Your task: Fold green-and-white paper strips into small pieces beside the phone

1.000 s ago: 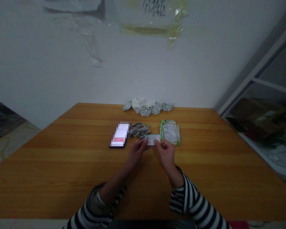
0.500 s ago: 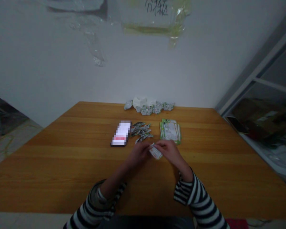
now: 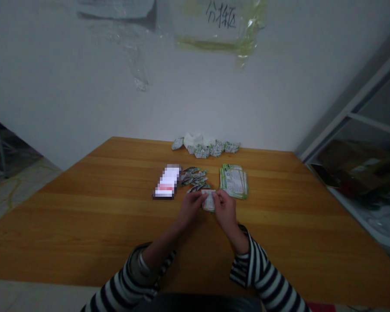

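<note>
Between my two hands is a small printed paper packet (image 3: 208, 203), white with green edging. My left hand (image 3: 191, 207) pinches its left side, and my right hand (image 3: 225, 208) pinches its right side near the top. Just beyond them lies a loose pile of folded printed strips (image 3: 195, 177). Behind my right hand sits a stack of flat green-and-white packets (image 3: 234, 180). A phone (image 3: 167, 182) with a lit, blurred screen rests left of the strips.
Several crumpled printed wrappers (image 3: 201, 151) and a white crumpled piece (image 3: 193, 140) line the back of the wooden table (image 3: 84, 208) by the wall. A taped paper sign (image 3: 221, 21) hangs above. A shelf with boxes (image 3: 360, 160) stands at the right.
The packet has turned from slanted to nearly upright between my hands. My right hand has shifted left and rotated to grip its right side. The view has moved slightly.
</note>
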`<state>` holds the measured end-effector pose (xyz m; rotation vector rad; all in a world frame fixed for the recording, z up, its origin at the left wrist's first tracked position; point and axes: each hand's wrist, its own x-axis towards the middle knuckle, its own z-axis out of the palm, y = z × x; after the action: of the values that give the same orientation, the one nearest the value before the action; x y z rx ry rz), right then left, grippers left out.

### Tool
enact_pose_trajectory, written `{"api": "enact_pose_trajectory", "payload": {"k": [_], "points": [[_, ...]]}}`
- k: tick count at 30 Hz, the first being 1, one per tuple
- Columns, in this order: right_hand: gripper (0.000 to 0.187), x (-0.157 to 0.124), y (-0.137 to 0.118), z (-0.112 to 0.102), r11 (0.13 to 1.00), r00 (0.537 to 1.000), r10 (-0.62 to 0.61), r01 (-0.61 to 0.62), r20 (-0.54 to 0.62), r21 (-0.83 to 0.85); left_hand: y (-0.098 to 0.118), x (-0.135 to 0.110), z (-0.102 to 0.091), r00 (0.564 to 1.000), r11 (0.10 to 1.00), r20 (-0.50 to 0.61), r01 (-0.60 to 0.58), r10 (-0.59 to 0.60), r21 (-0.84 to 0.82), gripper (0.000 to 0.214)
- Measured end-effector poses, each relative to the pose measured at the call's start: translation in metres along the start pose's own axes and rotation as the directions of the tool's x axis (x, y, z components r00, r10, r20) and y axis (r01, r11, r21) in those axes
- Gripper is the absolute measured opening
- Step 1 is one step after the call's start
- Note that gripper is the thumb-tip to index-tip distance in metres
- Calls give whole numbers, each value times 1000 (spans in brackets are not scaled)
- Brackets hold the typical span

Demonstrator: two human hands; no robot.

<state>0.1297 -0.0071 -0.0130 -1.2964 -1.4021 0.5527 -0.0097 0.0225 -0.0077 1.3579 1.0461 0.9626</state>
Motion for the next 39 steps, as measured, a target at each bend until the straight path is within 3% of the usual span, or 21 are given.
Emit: {"api": "enact_pose_trajectory", "payload": {"k": [2, 5, 7, 9, 11, 15, 20, 22, 24, 27, 29, 31, 33, 36, 39], "points": [[33, 0, 1, 1, 997, 998, 42, -38, -55, 72, 1, -1, 1, 1000, 998, -7, -27, 28, 56, 46], [36, 2, 6, 0, 986, 988, 95, -76, -126, 149, 2, -2, 3, 996, 993, 90, -29, 19, 116, 45], [38, 3, 9, 0, 976, 986, 114, -88, -123, 201, 4, -4, 4, 998, 978, 49, -36, 27, 207, 42], [39, 4, 11, 2, 961, 988, 127, -102, -85, 255, 6, -6, 3, 996, 946, -47, -53, 71, 320, 39], [39, 3, 10, 4, 941, 988, 144, -122, -48, 314, 8, -8, 2, 990, 925, -70, -85, 119, 370, 35], [37, -2, 4, 9, 901, 986, 166, -150, -5, 407, 10, -8, 2, 978, 948, -37, -190, 206, 254, 31], [32, 1, -9, 0, 856, 963, 103, -214, 250, 472, 12, -2, -6, 977, 973, -161, -105, 139, 206, 35], [34, 7, -12, -13, 847, 934, 46, -225, 355, 481, 14, 1, -16, 988, 968, -83, -107, 129, 226, 39], [41, 15, -12, -27, 857, 887, 16, -250, 462, 451, 16, 2, -26, 990, 977, 128, -77, 52, 199, 44], [50, 22, -9, -45, 853, 775, -18, -318, 631, 415, 17, 0, -38, 930, 978, 361, -13, -64, 206, 48], [53, 23, -7, -49, 853, 726, -22, -345, 688, 391, 17, -2, -41, 898, 973, 430, -4, -98, 230, 49], [45, 22, -4, -49, 870, 701, -8, -347, 713, 351, 17, -3, -41, 876, 972, 473, -22, -94, 233, 49], [33, 21, -2, -45, 886, 725, 20, -333, 689, 324, 18, -2, -39, 875, 976, 481, -48, -63, 215, 47], [20, 19, 2, -37, 887, 832, 62, -299, 552, 351, 19, -1, -37, 911, 988, 411, -37, -30, 153, 43], [13, 18, 6, -31, 902, 885, 63, -248, 461, 353, 17, 0, -37, 932, 998, 360, 21, -42, 63, 40]]}}
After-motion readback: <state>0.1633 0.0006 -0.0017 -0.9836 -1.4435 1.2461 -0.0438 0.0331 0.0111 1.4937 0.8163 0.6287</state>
